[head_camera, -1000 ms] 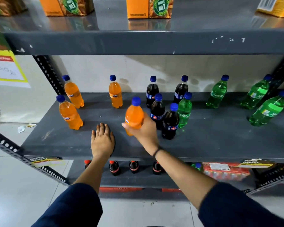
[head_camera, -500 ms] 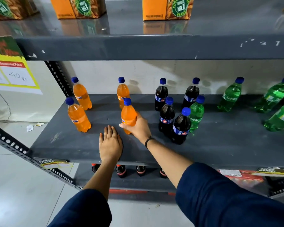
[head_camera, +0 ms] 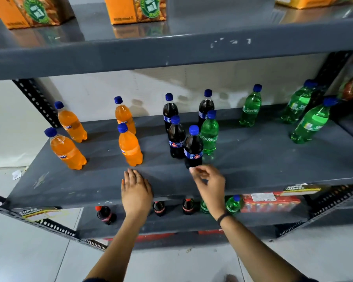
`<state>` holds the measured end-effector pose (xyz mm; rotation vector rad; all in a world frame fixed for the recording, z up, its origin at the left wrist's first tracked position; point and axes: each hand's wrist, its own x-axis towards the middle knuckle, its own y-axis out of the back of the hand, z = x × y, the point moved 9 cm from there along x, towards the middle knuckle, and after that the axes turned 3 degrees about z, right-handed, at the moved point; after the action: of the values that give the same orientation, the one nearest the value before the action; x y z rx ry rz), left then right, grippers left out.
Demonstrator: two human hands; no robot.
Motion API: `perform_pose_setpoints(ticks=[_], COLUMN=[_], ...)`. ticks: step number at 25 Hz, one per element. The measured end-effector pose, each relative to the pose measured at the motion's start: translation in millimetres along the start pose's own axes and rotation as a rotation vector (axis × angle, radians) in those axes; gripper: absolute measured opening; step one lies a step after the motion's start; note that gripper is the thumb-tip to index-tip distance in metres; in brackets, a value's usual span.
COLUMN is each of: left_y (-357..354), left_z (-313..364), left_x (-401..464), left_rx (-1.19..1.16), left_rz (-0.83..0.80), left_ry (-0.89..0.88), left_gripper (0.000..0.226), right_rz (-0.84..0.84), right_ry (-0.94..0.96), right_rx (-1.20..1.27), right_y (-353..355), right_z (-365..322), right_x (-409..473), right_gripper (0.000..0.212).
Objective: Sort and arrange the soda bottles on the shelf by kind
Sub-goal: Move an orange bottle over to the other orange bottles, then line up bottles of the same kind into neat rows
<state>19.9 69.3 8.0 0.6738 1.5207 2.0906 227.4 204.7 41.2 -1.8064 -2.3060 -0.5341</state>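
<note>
On the grey middle shelf (head_camera: pixel 263 159) several orange soda bottles stand at the left; the nearest middle one (head_camera: pixel 130 146) stands free. Dark cola bottles cluster in the centre, the front one (head_camera: pixel 193 147) nearest me. A green Sprite bottle (head_camera: pixel 209 135) stands among the colas, and more green bottles (head_camera: pixel 251 107) stand at the right. My left hand (head_camera: pixel 136 191) lies flat on the shelf's front edge. My right hand (head_camera: pixel 209 185) hovers just below the front cola bottle, fingers loosely curled, holding nothing.
An upper shelf (head_camera: pixel 171 51) with orange cartons (head_camera: pixel 137 9) overhangs the bottles. The lower shelf holds red-capped cola bottles (head_camera: pixel 105 214), small green bottles (head_camera: pixel 232 204) and a red pack (head_camera: pixel 270 201). Perforated metal posts (head_camera: pixel 37 100) frame the sides.
My right hand set the orange bottle down in front of the rear orange one, let go, and moved right to the front cola bottle. My left hand stayed flat.
</note>
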Motion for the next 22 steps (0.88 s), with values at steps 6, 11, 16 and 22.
perform_pose_setpoints(ticks=[6,11,16,22], left_y=[-25.9,-26.2,-24.9,-24.0], left_z=[86.8,96.8,95.6,95.1], left_x=[0.8,21.9,21.4,21.8], left_rx=[-0.031,0.029,0.023,0.011], left_rz=[-0.112,-0.044,-0.016,0.015], left_ry=[-0.082,-0.085,-0.088,-0.086], left_gripper=[0.055,0.057,0.056,0.055], right_rz=[-0.01,-0.454,-0.404,-0.125], right_ry=[-0.251,-0.252,-0.196,-0.146], right_rx=[-0.018,-0.171,-0.166,-0.214], right_y=[53.1,-1.0,0.5,100.6], right_z=[40.5,47.8,55.1,74.5], right_x=[72.8,119.6,122.9,145.8], right_gripper=[0.049,0.083,0.06,0.057])
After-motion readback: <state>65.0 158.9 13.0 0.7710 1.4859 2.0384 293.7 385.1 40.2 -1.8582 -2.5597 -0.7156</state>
